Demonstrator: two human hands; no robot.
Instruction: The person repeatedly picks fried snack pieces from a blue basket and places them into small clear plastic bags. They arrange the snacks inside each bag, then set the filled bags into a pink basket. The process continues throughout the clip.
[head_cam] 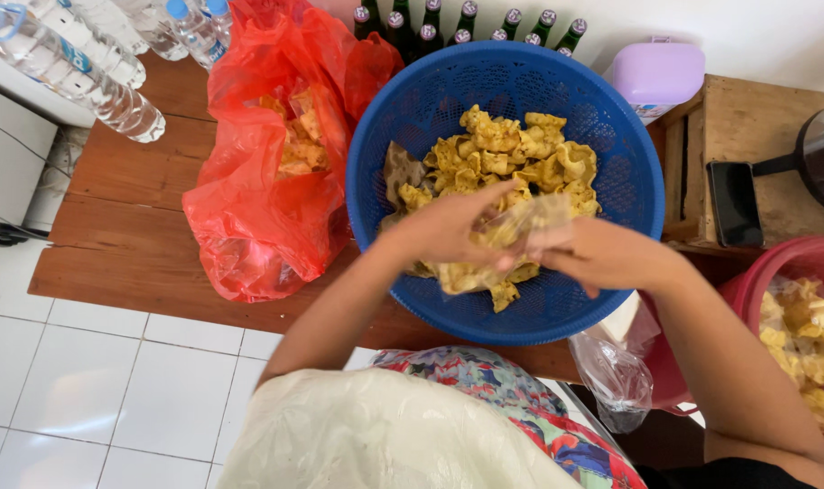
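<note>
Together, left hand (448, 231) and right hand (593, 255) grip a clear chip-filled bag (511, 240) above the blue basket (412, 118).

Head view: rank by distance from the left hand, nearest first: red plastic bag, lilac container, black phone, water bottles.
From the left hand, over the blue basket:
1. Red plastic bag, just to its left on the wooden table.
2. Lilac container, behind the basket, up and right.
3. Black phone, far right on the wooden crate.
4. Water bottles, top-left corner.
</note>
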